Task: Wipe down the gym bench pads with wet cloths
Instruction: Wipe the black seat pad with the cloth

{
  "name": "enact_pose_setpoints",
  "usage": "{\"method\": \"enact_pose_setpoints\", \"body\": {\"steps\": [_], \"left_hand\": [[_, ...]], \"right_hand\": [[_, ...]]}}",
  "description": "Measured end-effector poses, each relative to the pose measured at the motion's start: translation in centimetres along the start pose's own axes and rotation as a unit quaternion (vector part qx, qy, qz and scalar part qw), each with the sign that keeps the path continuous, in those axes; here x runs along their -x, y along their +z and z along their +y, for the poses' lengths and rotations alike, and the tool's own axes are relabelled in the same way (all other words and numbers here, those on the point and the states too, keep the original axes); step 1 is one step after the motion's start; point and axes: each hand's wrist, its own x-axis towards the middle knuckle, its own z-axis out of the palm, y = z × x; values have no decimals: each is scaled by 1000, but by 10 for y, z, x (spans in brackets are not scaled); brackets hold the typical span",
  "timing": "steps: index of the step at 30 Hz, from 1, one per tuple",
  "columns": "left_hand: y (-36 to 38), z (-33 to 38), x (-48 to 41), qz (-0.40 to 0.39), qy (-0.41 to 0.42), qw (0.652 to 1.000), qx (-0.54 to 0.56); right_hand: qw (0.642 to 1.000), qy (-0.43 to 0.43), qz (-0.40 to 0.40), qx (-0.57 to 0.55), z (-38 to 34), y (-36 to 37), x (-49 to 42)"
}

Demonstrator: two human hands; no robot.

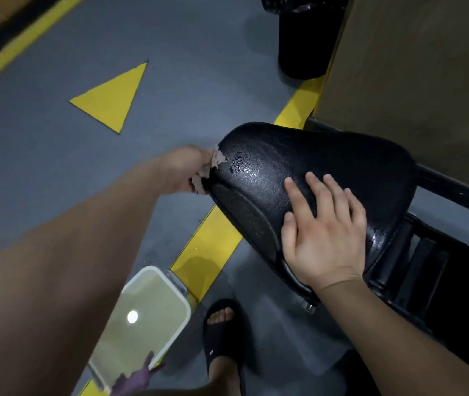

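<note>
Black bench pad [307, 172] centre-right of frame, surface beaded wet. Left hand [183, 170] at pad's left tip, fingers closed round pale cloth [216, 160]. Right hand [323, 232] flat on pad, fingers spread wide, holding nothing.

Risks, as I judge: braced palm could slide on wet vinyl; cloth grip at very tip could slip off edge; foot in black sandal [223, 341] stands near tub, a kick would spill it.

White-rimmed tub [159, 271], lower centre: cloudy water; purple cloth [133, 380] draped at near rim. Black bin [304, 38], top: contents unclear.
</note>
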Motion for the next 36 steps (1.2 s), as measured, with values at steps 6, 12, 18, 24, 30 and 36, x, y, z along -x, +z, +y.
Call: {"method": "enact_pose_setpoints", "body": {"steps": [6, 12, 18, 24, 30, 36], "left_hand": [[17, 10, 6, 77, -13, 996, -46], [28, 54, -36, 146, 132, 953, -232], [69, 108, -59, -2, 237, 913, -332], [88, 137, -60, -105, 252, 821, -502], [90, 137, -65, -50, 184, 780, -596], [110, 139, -61, -82, 226, 811, -533]], "right_hand": [[1000, 5, 4, -2, -1, 0, 1], [1000, 3, 2, -5, 1, 3, -1], [1000, -1, 7, -12, 3, 5, -1], [1000, -2, 13, -19, 5, 5, 0], [999, -1, 9, -35, 7, 6, 0], [999, -3, 8, -33, 6, 5, 0]]}}
